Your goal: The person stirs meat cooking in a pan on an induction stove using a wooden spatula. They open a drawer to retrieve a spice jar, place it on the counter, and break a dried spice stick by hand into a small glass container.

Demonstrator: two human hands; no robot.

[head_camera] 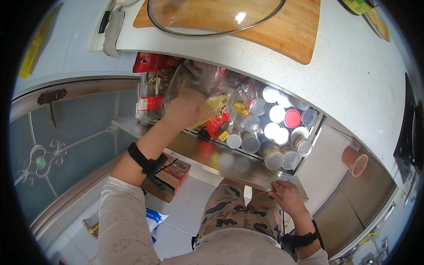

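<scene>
An open metal drawer holds food packets on its left side and many lidded jars on its right. Inside it, my left hand is among clear plastic bags, beside a yellow packet; its fingers are blurred and partly hidden, so its grip is unclear. A red packet lies just to the right of that hand. My right hand rests on the drawer's front edge near its right corner, fingertips over the rim. Among the jars, one has a red lid.
Above the drawer, a glass pan lid lies on a wooden cutting board on the white counter. A pink cup is at the right. Below stands an opened cardboard box; a glass-panelled door is at the left.
</scene>
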